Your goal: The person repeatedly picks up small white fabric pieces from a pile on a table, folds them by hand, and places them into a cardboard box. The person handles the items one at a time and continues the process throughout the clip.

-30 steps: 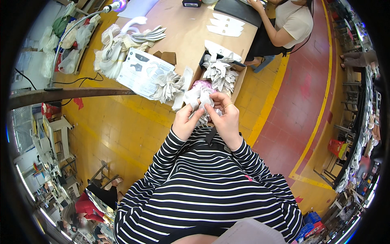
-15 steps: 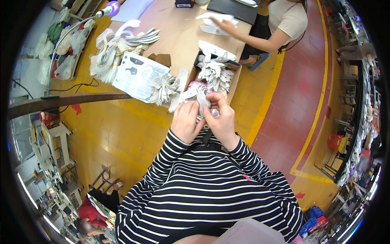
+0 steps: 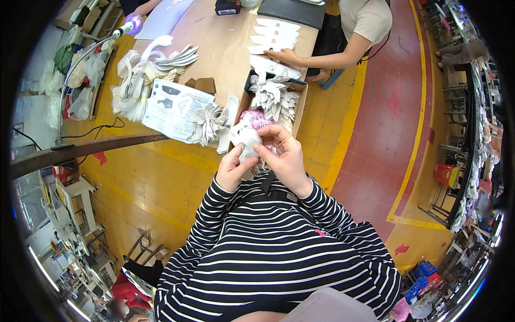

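In front of my waist, at the table's near edge, both hands hold a pale grey-white, flexible cut piece (image 3: 248, 144). My left hand (image 3: 230, 169) pinches its lower left side, thumb on top. At its right side, my right hand (image 3: 287, 160) has thumb and forefinger closed on the edge. More white material shows below the fingers, partly hidden by them. Just beyond my hands stands an open cardboard box (image 3: 303, 103), which contains a heap of white cut pieces (image 3: 272, 96) and a pink bundle (image 3: 254, 118). A fanned bundle of pale pieces (image 3: 210, 124) lies left of it.
A printed sheet (image 3: 174, 107) and more pale strips (image 3: 140, 80) cover the table's left part. Across the table, a co-worker's hand (image 3: 287, 57) touches a row of white pieces (image 3: 274, 36). A lamp (image 3: 130, 25) and brown bar (image 3: 91, 149) are at left.
My hands have turned the held piece and moved slightly left; its broad face now shows instead of a curled strip. The co-worker has lowered a white piece onto the table row.
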The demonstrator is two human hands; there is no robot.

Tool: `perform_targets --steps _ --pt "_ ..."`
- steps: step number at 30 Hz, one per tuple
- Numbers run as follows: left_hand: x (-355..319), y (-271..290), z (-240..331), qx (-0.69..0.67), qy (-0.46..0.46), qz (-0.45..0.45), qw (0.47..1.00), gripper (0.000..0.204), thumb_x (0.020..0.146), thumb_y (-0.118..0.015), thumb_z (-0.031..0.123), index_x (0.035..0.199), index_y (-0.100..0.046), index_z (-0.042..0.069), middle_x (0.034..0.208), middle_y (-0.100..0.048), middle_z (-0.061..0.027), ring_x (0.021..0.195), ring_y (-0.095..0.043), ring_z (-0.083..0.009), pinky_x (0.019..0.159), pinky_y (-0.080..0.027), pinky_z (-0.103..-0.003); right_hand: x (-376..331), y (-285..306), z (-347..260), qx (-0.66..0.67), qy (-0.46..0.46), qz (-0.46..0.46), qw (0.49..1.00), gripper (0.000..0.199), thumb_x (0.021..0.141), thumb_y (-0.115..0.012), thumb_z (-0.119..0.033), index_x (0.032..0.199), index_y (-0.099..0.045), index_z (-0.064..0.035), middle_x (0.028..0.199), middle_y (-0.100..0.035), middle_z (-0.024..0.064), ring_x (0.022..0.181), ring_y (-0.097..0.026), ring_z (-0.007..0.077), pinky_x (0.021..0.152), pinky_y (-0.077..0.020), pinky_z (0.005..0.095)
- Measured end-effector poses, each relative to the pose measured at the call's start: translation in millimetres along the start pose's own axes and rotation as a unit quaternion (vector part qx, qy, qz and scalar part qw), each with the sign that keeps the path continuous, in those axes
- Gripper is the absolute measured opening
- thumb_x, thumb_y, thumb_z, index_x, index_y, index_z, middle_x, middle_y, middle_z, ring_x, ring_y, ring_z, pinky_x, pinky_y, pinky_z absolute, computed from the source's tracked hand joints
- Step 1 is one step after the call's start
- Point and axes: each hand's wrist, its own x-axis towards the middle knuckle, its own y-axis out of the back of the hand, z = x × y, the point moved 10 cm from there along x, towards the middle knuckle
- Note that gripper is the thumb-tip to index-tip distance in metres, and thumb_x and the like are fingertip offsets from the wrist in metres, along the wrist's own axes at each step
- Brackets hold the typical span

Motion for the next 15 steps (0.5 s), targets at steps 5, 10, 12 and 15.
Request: perform_targets --steps 5,10,12,15 --pt "0.9 13.5 -10.8 -0.223 -0.009 0.002 0.975 0.041 0.093 -0.057 0.027 0.119 -0.048 -0.004 0.084 -0.054 -0.0073 0.076 -0.055 -0.0172 0.069 -0.045 -0.029 2.0 18.9 -7.6 0.034 0.110 0.001 0.993 0.030 0.084 -0.034 0.015 0.105 -0.054 0.0029 0.130 -0.049 0.0206 0.120 -0.052 0.0266 0.099 -0.0444 0.0369" --pt "2.5 7.4 2.8 -0.228 -0.017 0.017 0.973 0.047 0.094 -0.054 0.033 0.121 -0.047 -0.004 0.090 -0.058 -0.0099 0.071 -0.054 -0.0181 0.068 -0.045 -0.029 0.8 -7.4 12.8 0.208 0.007 -0.074 0.975 0.037 0.083 -0.035 0.012 0.114 -0.052 0.0003 0.147 -0.030 0.0204 0.132 -0.041 0.0325 0.102 -0.0435 0.0396" --pt "2.1 8.1 3.7 -0.246 -0.007 0.027 0.969 0.047 0.094 -0.054 0.033 0.122 -0.047 -0.004 0.091 -0.059 -0.0105 0.070 -0.054 -0.0177 0.067 -0.045 -0.029 2.4 -7.3 -1.2 0.047 0.067 -0.081 0.993 0.037 0.080 -0.038 0.011 0.112 -0.053 0.0024 0.141 -0.041 0.0215 0.128 -0.046 0.0319 0.099 -0.0442 0.0379" --pt "-2.6 16.9 -8.5 -0.334 0.002 0.019 0.942 0.049 0.094 -0.052 0.037 0.126 -0.046 0.000 0.087 -0.055 -0.0053 0.070 -0.050 -0.0144 0.072 -0.043 -0.033 41.7 32.2 13.1 -0.273 0.125 0.021 0.954 0.037 0.077 -0.040 0.009 0.110 -0.055 0.0035 0.122 -0.056 0.0270 0.116 -0.055 0.0336 0.098 -0.0442 0.0386"
